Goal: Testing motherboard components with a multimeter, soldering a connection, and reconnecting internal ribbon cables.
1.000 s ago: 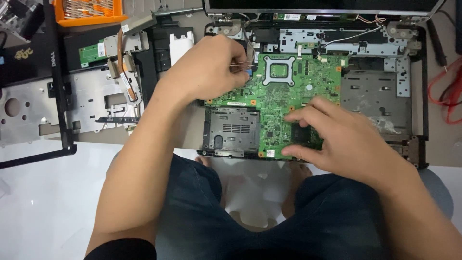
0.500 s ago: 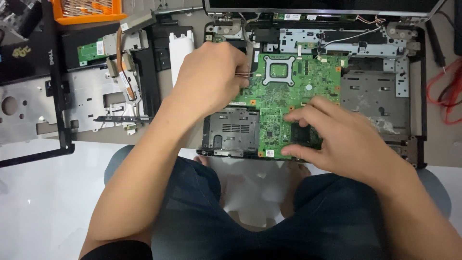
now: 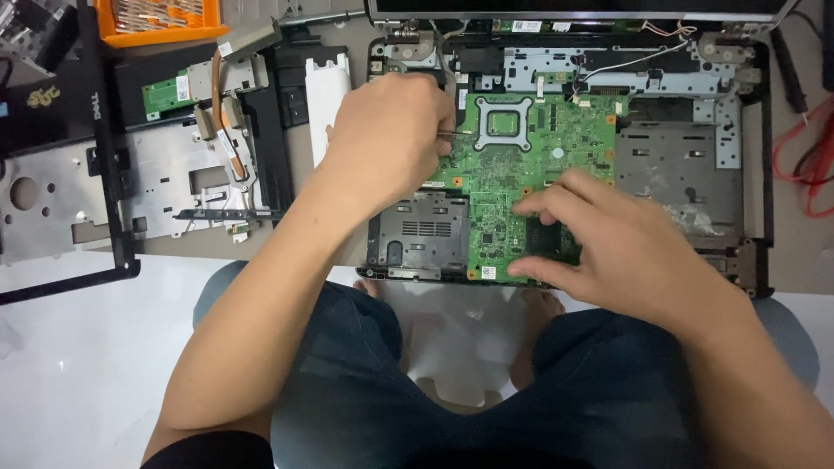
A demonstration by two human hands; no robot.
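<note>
Left hand: the left hand is curled into a loose fist over the upper left corner of the green motherboard, fingers pinched on a thin metal tool, tweezers by the look of it, whose tip pokes out toward the board.
Left grip: closed around the tool; only a short length of it shows past the fingers.
Right hand: the right hand lies palm down on the lower right part of the motherboard, fingers spread and pointing left, fingertips pressing on the board near its front edge.
Right grip: flat and open, holding nothing, only resting on the board.
Motherboard: it sits inside the opened black laptop base, with a square processor socket just right of the left hand.
Card slot: a dark metal cage lies at the board's lower left, below the left wrist.
Laptop base: bare grey metal frame shows to the right of the board; thin wires run along the back edge by the hinges.
Left of the laptop: a removed palmrest frame, a copper heat pipe and a white plastic strip lie on the floor.
Far corner: an orange tray sits at the top left.
Right edge: red cable lies beside the base.
Person: sits cross-legged in dark trousers before the laptop.
</note>
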